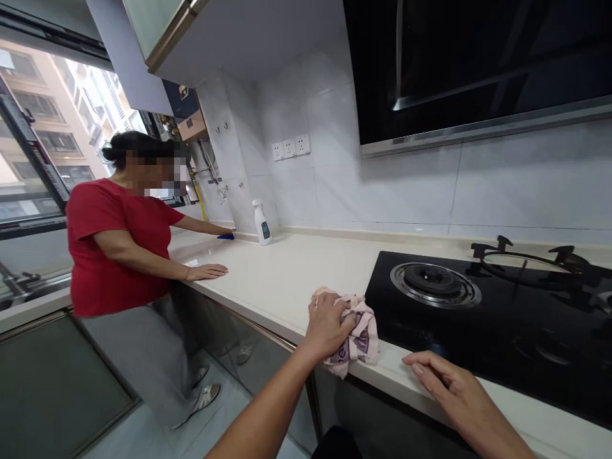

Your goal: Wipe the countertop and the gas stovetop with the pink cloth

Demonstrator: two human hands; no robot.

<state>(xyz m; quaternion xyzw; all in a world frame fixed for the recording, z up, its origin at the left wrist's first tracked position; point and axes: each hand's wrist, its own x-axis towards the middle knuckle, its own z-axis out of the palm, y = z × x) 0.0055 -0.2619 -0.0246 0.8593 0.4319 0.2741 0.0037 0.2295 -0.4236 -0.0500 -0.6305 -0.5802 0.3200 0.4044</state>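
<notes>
My left hand [329, 325] presses down on a crumpled pink cloth [366, 322] with dark purple print, its fingers curled over the fabric. The cloth lies on the cream countertop [306, 255] at the left front corner of the black gas hob [406, 325], part of it hanging over the counter's front edge. To the right, my right hand [444, 382] is at the front edge of the counter before the hob. It holds nothing, and its fingers point left, loosely bent with the thumb apart.
A co-worker in a red shirt [119, 255] leans over the counter at the left, one hand on a blue cloth [225, 236]. A white spray bottle [262, 223] stands by the wall. One pan support [526, 264] sits on the hob; a range hood [478, 70] overhangs it.
</notes>
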